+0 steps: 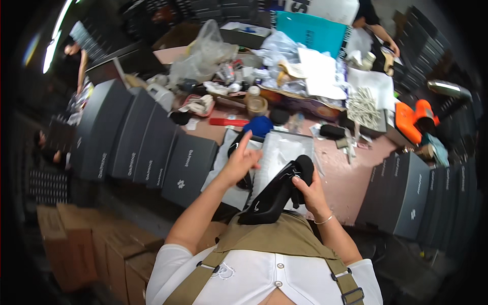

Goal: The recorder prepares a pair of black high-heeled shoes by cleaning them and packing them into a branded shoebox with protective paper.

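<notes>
My right hand [310, 190] grips a glossy black high-heeled shoe [272, 195] near its heel, toe pointing down toward my apron. My left hand [240, 161] hovers just left of it with fingers spread and one finger raised, holding nothing. Under that hand lies another black shoe [245, 179], mostly hidden. Both hands are above an open shoe box lined with white tissue paper [282, 150] on the pinkish table [351, 168].
Dark grey shoe boxes [147, 145] stand in a row on the left, and more [406, 193] on the right. Clutter fills the far table: plastic bags [208, 48], a tape roll [257, 105], a teal box [311, 31]. Another person's arm [378, 33] works far right. Cardboard cartons [86, 244] lower left.
</notes>
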Available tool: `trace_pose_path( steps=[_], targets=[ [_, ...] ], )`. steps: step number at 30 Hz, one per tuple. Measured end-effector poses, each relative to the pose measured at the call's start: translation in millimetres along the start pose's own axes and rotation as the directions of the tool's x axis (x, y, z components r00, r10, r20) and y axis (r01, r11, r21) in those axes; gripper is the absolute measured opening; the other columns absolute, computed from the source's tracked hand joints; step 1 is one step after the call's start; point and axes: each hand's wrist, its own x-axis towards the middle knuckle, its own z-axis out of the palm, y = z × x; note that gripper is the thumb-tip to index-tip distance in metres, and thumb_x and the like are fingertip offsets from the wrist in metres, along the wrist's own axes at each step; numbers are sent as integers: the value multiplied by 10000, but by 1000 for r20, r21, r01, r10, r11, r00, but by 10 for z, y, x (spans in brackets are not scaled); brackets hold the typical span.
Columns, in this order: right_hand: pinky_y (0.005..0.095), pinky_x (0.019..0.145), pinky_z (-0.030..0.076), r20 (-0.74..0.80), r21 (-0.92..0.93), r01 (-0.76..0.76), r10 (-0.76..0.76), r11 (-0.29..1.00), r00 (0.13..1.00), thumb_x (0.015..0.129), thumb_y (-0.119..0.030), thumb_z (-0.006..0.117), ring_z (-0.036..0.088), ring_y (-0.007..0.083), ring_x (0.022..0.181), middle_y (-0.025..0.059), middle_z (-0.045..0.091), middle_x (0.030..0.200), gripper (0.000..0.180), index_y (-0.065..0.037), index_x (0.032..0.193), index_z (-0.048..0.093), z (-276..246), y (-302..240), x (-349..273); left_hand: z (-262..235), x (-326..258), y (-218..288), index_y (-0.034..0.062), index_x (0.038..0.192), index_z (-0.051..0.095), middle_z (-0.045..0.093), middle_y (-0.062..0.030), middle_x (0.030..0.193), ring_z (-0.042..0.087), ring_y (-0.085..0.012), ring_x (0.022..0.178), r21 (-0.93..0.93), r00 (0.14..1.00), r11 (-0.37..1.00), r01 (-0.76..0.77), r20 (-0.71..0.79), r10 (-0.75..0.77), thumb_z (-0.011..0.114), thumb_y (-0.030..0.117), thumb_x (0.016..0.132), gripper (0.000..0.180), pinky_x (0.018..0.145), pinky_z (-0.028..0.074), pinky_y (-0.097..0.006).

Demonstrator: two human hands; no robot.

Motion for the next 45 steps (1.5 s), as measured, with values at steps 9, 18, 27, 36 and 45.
trace_pose_path(
  steps=[9,18,27,36,45],
  targets=[
    [258,831,470,179,77,-43,29,996,983,824,-120,703,557,114,918,39,567,1037,510,-25,1255,446,-372,24,-58,-179,305,583,132,1512,69,625,-117,1034,584,-103,627,-91,896,985,-144,-435,91,584,247,944,775,645,523,-289],
    [275,874,461,348,24,24,-31,999,937,851,-154,693,556,127,1004,56,580,1109,497,-18,1264,453,-516,-4,144,1148,-432,12,66,1511,91,327,-175,1465,382,-251,1319,301,978,943,-143,191,87,786,268,775,1032,1107,284,-363],
    [239,826,446,407,-85,110,-67,990,911,943,-192,586,536,83,931,33,598,1021,338,-10,1218,513,-563,-38,137,1369,-546,-38,-19,1472,177,324,-148,1463,342,-205,1336,-120,999,992,29,-29,-33,750,68,759,918,1099,299,-319],
    [267,612,590,196,-55,6,5,998,981,994,-276,473,573,119,905,65,459,1182,376,-12,1258,519,-947,75,141,1367,-656,76,-19,1475,176,318,-153,1468,339,-213,1343,-114,998,992,60,10,-60,734,88,781,896,1106,279,-325],
    [325,707,482,402,-481,549,-385,684,831,839,-104,668,595,268,793,107,584,882,226,-40,1055,643,-663,-294,-232,1265,-466,-81,-9,1481,172,364,-124,1429,388,-182,1293,-204,982,965,163,132,-138,703,56,802,864,1074,321,-307]
  ],
)
